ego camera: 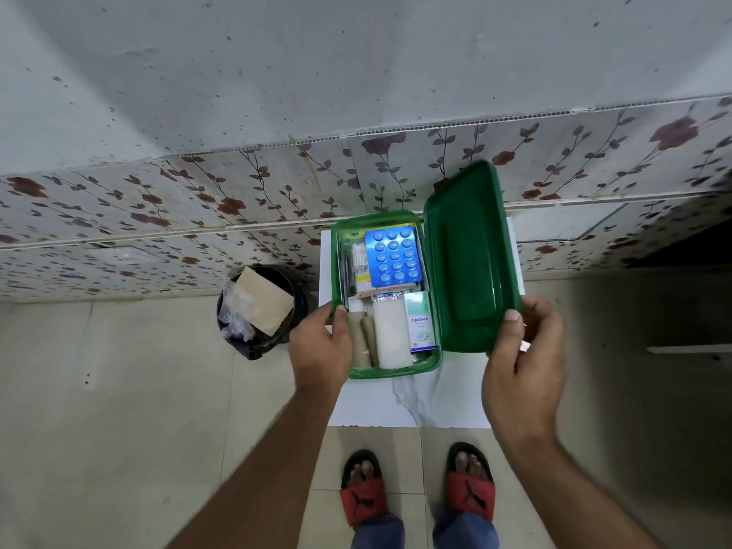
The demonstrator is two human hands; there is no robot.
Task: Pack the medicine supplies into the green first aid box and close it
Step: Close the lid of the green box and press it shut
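Observation:
The green first aid box [396,372] sits open on a small white table [447,402]. Inside it lie a blue blister pack of tablets [394,256], a white-green medicine carton [420,322], a white gauze roll [390,336], tan bandage rolls [364,338] and other small packets. Its green lid [471,259] stands raised at the box's right side, tilted toward the wall. My left hand [321,348] grips the box's left rim near the front. My right hand [523,362] holds the lid's front right corner, thumb on the edge.
A black waste bin [261,311] with cardboard and plastic stands on the floor left of the table. A floral-tiled wall [198,215] runs behind. My feet in red sandals [416,489] stand on tiled floor at the table's front edge.

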